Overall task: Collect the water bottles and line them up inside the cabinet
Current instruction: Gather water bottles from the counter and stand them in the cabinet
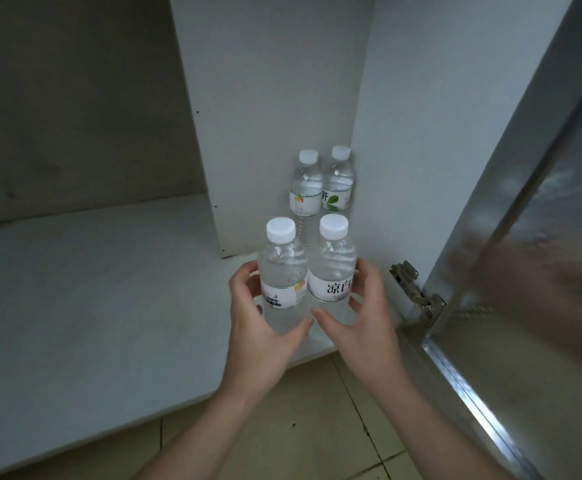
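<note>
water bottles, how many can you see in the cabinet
4: back pair against the right wall, back-left bottle and back-right bottle; front-left bottle in left hand, front-right bottle in right hand.

The front-right bottle carries a white label with large black characters "凉白", cut off at the 3 o'clock edge by the fingers of the right hand; the back-right bottle, toward 12 o'clock from it, shows one black character, seemingly "开" (only partly in view), beside a green leaf mark; the front-left bottle has small dark print on its white label, too small to read; the back-left bottle bears an orange patch with illegible print.
</note>
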